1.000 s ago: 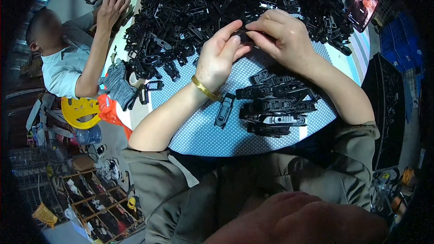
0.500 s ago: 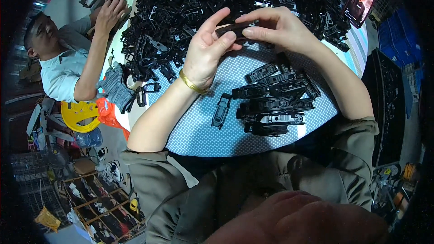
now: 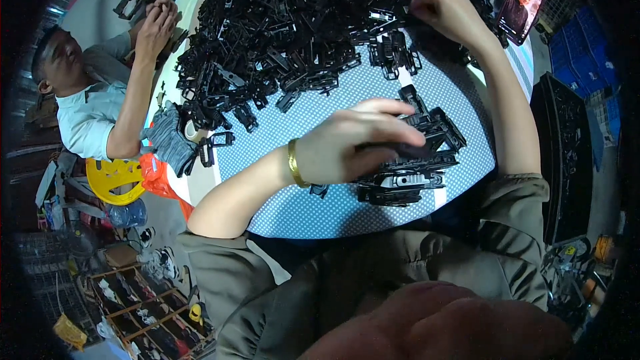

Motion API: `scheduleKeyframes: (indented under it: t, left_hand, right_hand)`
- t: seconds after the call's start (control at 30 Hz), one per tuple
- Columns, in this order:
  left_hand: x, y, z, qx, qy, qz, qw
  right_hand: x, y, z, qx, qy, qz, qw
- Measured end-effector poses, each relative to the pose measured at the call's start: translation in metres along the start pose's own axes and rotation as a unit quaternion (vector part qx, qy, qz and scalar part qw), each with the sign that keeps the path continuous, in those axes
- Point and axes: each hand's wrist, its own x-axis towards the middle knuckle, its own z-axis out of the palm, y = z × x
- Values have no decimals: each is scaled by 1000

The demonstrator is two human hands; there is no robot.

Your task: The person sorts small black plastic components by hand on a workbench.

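Observation:
My left hand (image 3: 353, 143), a gold bracelet at its wrist, is over a small stack of black plastic parts (image 3: 407, 180) on the table near me. Its thumb and forefinger are around a dark plastic part (image 3: 415, 151), low against the stack; motion blurs the fingertips. At the right edge of a big heap of similar black parts (image 3: 267, 40), my right hand (image 3: 450, 15) is curled closed. Shadow hides what its fingertips hold, if anything. A single part (image 3: 319, 191) lies mostly hidden below my left wrist.
A phone (image 3: 519, 8) with a lit screen stands at the far right. A co-worker (image 3: 100, 100) sits at the left, hands together. Grey gloves (image 3: 170, 135) and a tape roll (image 3: 192, 131) lie on the table's left side. Blue crates (image 3: 580, 53) are stacked at the right.
My hands have parted from the black part they held together. My left hand has come down and right over the stack; my right hand has moved up and right to the heap.

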Motion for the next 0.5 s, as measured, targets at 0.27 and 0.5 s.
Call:
scheduleKeyframes:
  t: [0.27,0.5]
  left_hand:
    - [3,-2,-4,-105,18,-78,991]
    - [-4,-26,-11,-263,268,-243,894]
  right_hand:
    - [3,15,19,-140,-51,-56,987]
    - [3,-12,3,-106,112,-21,988]
